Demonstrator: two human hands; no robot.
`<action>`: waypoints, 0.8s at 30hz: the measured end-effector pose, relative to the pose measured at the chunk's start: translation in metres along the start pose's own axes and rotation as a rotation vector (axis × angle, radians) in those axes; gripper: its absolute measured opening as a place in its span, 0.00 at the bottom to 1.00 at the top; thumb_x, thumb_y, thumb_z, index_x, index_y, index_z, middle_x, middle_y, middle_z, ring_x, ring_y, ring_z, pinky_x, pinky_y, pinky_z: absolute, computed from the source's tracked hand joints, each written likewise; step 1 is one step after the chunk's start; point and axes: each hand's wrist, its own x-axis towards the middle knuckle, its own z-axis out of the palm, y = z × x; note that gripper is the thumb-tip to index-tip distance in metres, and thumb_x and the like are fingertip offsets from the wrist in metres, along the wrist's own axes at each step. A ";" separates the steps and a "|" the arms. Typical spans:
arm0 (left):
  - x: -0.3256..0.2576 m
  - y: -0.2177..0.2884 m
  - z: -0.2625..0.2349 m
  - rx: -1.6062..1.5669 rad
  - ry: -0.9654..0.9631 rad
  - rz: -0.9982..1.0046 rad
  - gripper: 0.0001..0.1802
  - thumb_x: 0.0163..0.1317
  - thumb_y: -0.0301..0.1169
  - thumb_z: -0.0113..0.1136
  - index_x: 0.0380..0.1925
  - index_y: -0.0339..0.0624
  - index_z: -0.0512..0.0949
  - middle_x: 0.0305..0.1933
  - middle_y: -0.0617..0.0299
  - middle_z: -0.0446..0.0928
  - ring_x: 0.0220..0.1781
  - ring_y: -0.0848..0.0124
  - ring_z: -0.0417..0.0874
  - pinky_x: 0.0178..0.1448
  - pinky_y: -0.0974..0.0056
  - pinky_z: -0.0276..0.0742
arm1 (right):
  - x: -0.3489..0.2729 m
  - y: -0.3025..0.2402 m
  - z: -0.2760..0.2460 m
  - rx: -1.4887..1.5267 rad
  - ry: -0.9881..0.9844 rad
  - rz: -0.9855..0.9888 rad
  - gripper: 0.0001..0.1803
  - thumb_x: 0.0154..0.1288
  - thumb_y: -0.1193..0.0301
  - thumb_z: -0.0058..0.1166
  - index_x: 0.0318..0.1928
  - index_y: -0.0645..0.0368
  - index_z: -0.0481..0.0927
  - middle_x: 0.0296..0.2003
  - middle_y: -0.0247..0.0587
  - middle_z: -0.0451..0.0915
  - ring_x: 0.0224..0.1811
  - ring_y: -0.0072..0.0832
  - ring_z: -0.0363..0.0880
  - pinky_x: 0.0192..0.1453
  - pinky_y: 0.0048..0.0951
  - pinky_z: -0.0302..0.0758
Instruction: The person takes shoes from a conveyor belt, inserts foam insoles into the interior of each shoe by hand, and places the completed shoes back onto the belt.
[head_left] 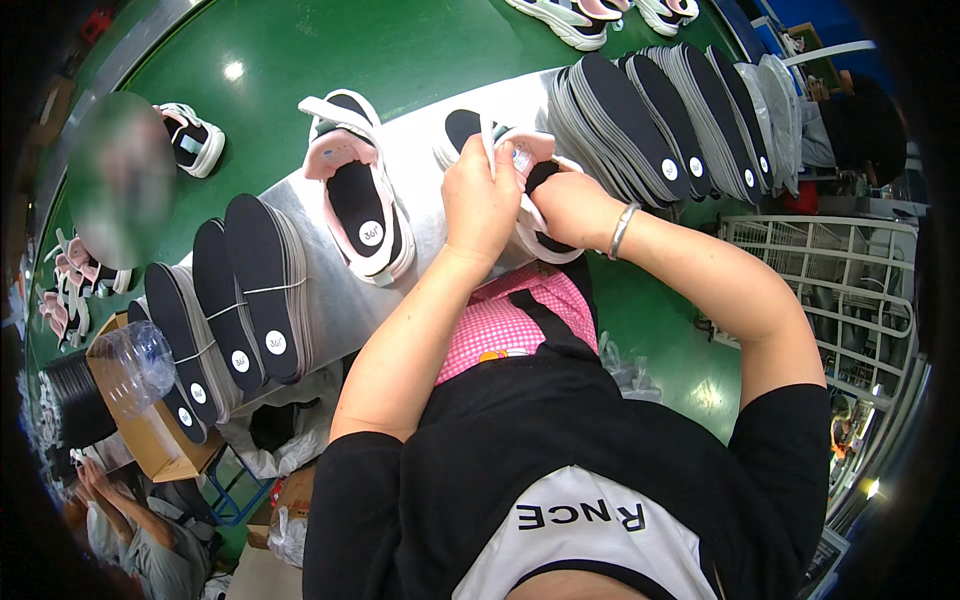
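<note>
A white, black and pink sneaker (455, 128) lies on the metal bench in front of me, partly covered by my hands. My left hand (482, 195) is closed on its tongue, pulling it up near the laces. Inside the shoe opening, my right hand (572, 208) has its fingers pushed in, so the fingertips are hidden; a silver bangle (622, 232) circles that wrist. To the left stands a second matching sneaker (357, 190), its tongue folded open and a black insole with a round white label showing inside.
Bundled black insoles (268, 290) stand in stacks on the bench's left; more insole stacks (640, 130) fill its right end. A white wire basket (830, 290) is at the right. A cardboard box (150, 435) with clear plastic sits lower left. Other sneakers (192, 140) rest on the green surface.
</note>
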 end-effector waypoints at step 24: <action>0.002 -0.003 0.000 0.168 -0.058 0.005 0.12 0.60 0.34 0.49 0.28 0.34 0.70 0.24 0.42 0.75 0.29 0.46 0.76 0.32 0.52 0.70 | 0.010 -0.003 -0.009 -0.307 -0.271 -0.045 0.10 0.49 0.69 0.48 0.26 0.60 0.81 0.26 0.46 0.80 0.32 0.38 0.80 0.39 0.34 0.74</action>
